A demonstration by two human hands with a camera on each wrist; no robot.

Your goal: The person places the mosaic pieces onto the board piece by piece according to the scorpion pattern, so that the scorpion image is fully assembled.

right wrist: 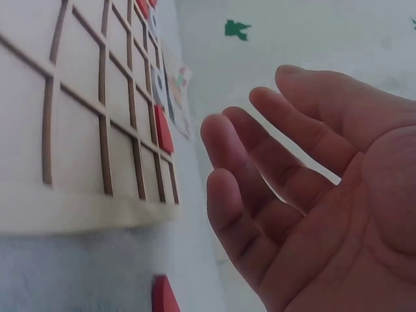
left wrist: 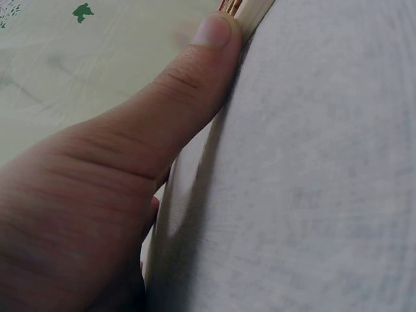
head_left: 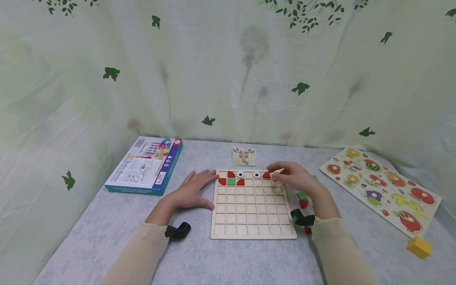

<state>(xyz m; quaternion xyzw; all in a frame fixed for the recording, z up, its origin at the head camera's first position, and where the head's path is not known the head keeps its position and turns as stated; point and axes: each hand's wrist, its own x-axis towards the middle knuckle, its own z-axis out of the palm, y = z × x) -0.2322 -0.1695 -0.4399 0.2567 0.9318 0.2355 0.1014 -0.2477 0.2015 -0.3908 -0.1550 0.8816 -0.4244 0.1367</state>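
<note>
A wooden grid board (head_left: 253,213) lies flat on the table. Its top rows hold red curved pieces, a green square (head_left: 231,181) and two eye pieces (head_left: 240,174). Along the board's left edge rests my left hand (head_left: 192,192), fingers extended; in the left wrist view its thumb (left wrist: 195,71) touches the rim. My right hand (head_left: 293,177) hovers by the top right corner, near a red piece (right wrist: 164,130) in the top row. In the right wrist view its fingers are loosely bent, with nothing between them.
Behind the board lies a small pattern card (head_left: 244,156). Loose red and green pieces (head_left: 301,196) lie right of the board, partly hidden by my right arm. A boxed set (head_left: 142,166) is at left; a fruit puzzle board (head_left: 381,186) and yellow block (head_left: 419,247) are at right.
</note>
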